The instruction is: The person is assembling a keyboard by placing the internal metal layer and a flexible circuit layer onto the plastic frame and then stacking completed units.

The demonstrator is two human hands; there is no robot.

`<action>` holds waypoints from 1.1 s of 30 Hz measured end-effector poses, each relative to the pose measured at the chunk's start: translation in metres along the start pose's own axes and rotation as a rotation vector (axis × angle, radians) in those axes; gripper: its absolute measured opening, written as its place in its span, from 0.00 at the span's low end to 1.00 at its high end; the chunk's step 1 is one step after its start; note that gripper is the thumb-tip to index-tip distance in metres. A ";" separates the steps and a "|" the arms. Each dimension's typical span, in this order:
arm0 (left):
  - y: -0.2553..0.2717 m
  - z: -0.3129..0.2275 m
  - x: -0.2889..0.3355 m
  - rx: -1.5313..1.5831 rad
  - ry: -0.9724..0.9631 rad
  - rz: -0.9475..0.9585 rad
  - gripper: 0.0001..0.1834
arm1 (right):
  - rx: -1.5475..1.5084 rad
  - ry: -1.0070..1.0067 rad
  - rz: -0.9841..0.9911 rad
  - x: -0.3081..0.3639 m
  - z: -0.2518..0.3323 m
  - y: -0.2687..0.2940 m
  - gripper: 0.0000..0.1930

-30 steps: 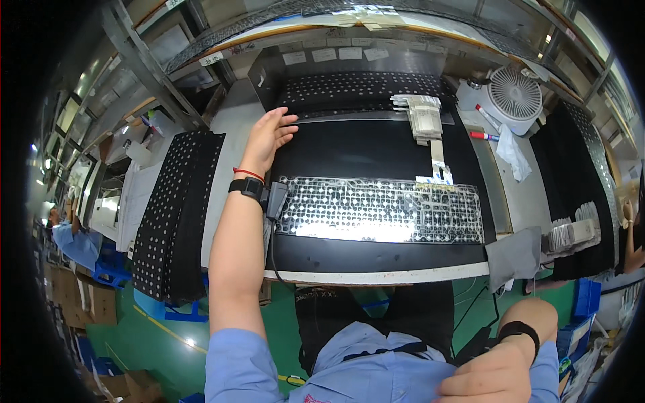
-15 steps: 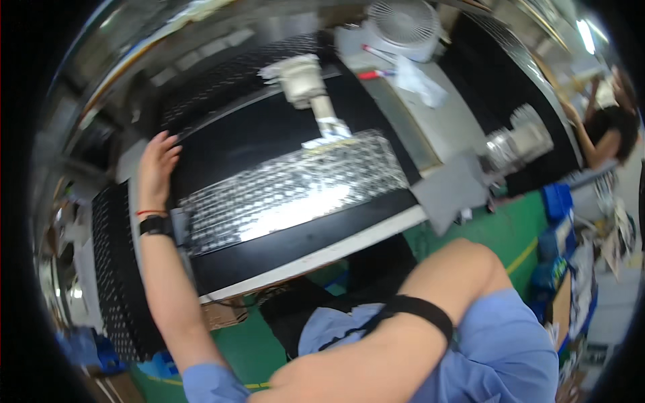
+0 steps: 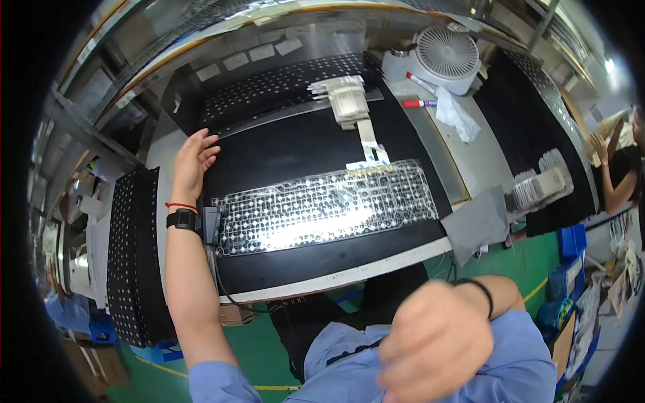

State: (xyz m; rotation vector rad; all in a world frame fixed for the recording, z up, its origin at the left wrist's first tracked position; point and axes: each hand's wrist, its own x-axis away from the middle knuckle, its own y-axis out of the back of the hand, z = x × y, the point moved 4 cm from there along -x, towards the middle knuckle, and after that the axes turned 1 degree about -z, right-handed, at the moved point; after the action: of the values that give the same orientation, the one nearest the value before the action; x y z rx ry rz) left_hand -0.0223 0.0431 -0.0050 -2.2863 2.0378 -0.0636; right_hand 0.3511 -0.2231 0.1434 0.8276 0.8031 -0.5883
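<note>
- At the bench, we see a clear, dotted keyboard membrane sheet (image 3: 309, 216) lying flat on a black mat (image 3: 269, 154), bright glare across its lower middle.
- The left hand (image 3: 192, 164), fingers slightly curled and parted in a loose, unfilled grip, hangs past the sheet's upper left corner, apart from it.
- Along that forearm we note a red cord (image 3: 181, 205) and a black wristwatch (image 3: 183, 219), just beside a dark block (image 3: 211, 226) at the sheet's left end.
- The right hand (image 3: 437, 342), blurred and bent inward, is before the blue-shirted torso, short of the bench edge and well apart from the sheet; we cannot tell whether its curled fingers hold anything.
- From a stack of pale strips (image 3: 349, 102), a single strip (image 3: 366, 132) runs down to the sheet's upper edge.
- At right, we find a grey cloth (image 3: 477, 225) draped near the sheet's lower right corner.
</note>
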 end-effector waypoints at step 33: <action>-0.009 -0.003 0.007 -0.036 0.065 0.005 0.21 | 0.441 -1.175 0.249 0.125 -0.180 0.162 0.19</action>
State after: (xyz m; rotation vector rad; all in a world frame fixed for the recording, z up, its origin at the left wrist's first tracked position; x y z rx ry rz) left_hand -0.0126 0.0372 -0.0010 -2.3301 2.0926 -0.1030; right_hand 0.4704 -0.0041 0.0324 0.7873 -0.5122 -0.8917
